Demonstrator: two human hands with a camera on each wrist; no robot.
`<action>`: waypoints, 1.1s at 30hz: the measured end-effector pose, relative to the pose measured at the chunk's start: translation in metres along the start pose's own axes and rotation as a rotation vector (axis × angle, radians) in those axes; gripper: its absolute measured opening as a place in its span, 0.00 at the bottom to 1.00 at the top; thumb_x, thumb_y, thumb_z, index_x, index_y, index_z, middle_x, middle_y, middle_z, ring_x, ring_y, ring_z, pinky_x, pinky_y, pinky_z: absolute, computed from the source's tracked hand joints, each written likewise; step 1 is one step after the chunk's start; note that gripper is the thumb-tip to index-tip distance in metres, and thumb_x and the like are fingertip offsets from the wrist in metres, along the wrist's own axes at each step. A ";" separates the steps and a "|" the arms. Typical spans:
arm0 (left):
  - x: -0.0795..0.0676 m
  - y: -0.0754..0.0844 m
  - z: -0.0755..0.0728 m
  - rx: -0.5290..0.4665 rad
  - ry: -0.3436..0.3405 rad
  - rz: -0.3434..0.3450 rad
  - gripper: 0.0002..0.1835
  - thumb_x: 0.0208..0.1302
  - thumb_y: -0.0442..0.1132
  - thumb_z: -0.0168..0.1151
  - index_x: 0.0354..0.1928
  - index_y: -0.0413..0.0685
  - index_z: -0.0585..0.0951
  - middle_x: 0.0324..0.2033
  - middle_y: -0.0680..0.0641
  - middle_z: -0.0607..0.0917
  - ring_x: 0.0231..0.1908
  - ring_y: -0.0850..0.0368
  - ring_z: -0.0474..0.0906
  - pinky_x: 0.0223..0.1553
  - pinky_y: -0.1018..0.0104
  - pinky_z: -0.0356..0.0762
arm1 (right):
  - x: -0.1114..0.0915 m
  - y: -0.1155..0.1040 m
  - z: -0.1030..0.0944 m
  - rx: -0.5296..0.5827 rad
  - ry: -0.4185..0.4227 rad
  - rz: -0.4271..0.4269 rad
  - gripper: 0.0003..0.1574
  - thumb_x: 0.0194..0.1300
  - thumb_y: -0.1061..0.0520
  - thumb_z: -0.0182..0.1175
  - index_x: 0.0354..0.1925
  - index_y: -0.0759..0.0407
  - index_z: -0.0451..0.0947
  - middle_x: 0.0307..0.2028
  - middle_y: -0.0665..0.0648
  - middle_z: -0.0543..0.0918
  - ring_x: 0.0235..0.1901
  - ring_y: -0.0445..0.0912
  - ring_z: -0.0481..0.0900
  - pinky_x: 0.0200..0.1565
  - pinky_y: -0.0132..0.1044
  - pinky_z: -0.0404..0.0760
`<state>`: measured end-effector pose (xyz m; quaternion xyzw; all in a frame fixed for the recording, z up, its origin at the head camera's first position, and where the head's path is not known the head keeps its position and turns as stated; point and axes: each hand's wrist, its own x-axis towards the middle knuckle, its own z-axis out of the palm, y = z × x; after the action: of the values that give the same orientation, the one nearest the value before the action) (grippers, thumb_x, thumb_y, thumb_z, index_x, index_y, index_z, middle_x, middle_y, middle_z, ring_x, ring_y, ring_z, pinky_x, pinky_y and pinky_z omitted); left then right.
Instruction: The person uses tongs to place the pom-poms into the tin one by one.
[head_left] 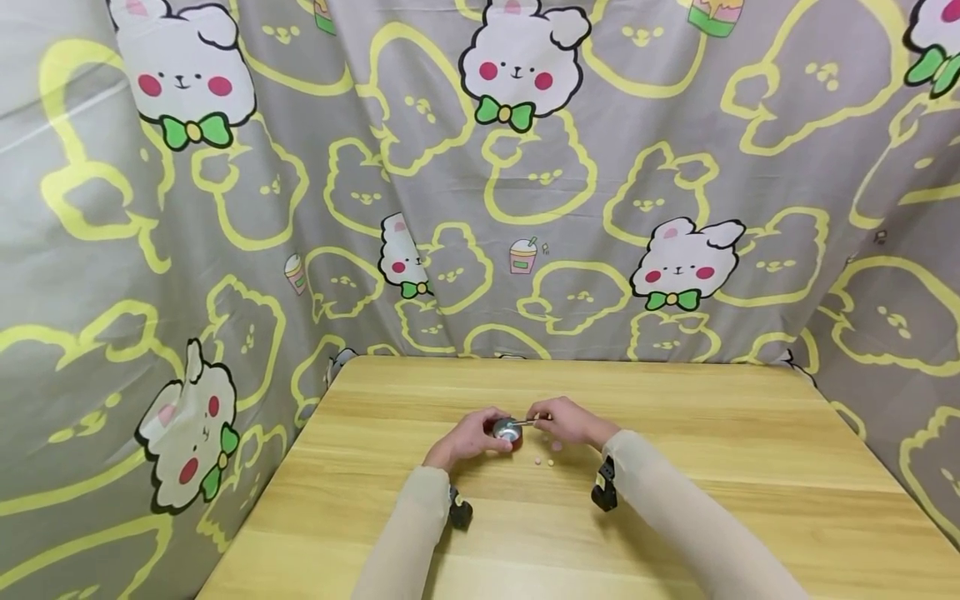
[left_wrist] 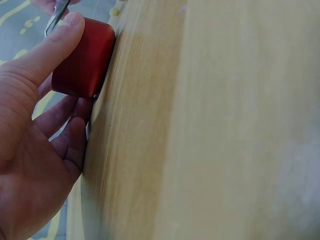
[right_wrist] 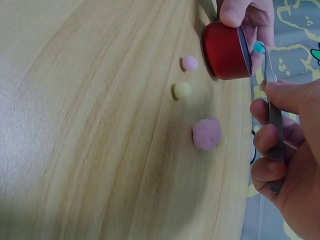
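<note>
My left hand [head_left: 471,437] holds a small round red tin [right_wrist: 227,52] that stands on the table, thumb on one side and fingers around the other. In the head view its silvery top faces up. Tweezers [right_wrist: 275,117] lie in my right hand [head_left: 567,420], gripped between thumb and fingers. At their tips is a small teal ball [right_wrist: 259,47], just over the tin's mouth; whether it touches the inside I cannot tell. Beside the tin lie a small pink ball [right_wrist: 189,63], a yellow ball [right_wrist: 182,90] and a bigger pink pom-pom [right_wrist: 207,133].
Another yellowish ball [right_wrist: 223,140] shows partly behind the bigger pink pom-pom. The wooden table [head_left: 675,517] extends around both hands. A grey curtain [head_left: 465,192] with cartoon prints hangs along its back and sides.
</note>
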<state>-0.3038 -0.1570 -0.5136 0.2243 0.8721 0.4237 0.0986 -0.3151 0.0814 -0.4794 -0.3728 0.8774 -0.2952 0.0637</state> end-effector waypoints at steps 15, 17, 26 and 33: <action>0.002 0.000 0.001 -0.015 -0.003 -0.020 0.28 0.53 0.41 0.72 0.57 0.47 0.76 0.47 0.51 0.80 0.47 0.58 0.73 0.51 0.61 0.68 | -0.001 -0.004 0.005 0.139 -0.012 0.143 0.11 0.69 0.63 0.53 0.47 0.60 0.78 0.30 0.60 0.79 0.21 0.50 0.79 0.20 0.34 0.77; 0.002 0.000 0.001 -0.011 -0.002 -0.010 0.28 0.53 0.41 0.72 0.57 0.46 0.76 0.48 0.51 0.80 0.48 0.57 0.73 0.51 0.61 0.68 | -0.001 -0.004 0.005 0.146 -0.008 0.148 0.11 0.69 0.63 0.53 0.47 0.60 0.78 0.30 0.61 0.79 0.20 0.51 0.79 0.20 0.34 0.77; 0.003 -0.003 0.001 -0.012 -0.008 -0.010 0.29 0.52 0.42 0.73 0.57 0.46 0.76 0.49 0.51 0.80 0.49 0.57 0.73 0.53 0.61 0.68 | -0.005 -0.002 0.000 0.076 0.018 0.080 0.11 0.70 0.61 0.52 0.48 0.61 0.78 0.33 0.61 0.81 0.22 0.48 0.79 0.28 0.34 0.77; 0.003 -0.001 0.001 -0.029 -0.004 -0.027 0.29 0.52 0.42 0.73 0.57 0.47 0.76 0.48 0.51 0.80 0.49 0.56 0.73 0.52 0.59 0.68 | -0.013 0.004 -0.006 -0.004 0.048 0.016 0.10 0.70 0.59 0.52 0.46 0.57 0.78 0.32 0.56 0.81 0.29 0.42 0.74 0.34 0.37 0.73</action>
<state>-0.3065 -0.1556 -0.5154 0.2120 0.8686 0.4344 0.1094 -0.3103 0.0958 -0.4781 -0.3590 0.8822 -0.3016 0.0443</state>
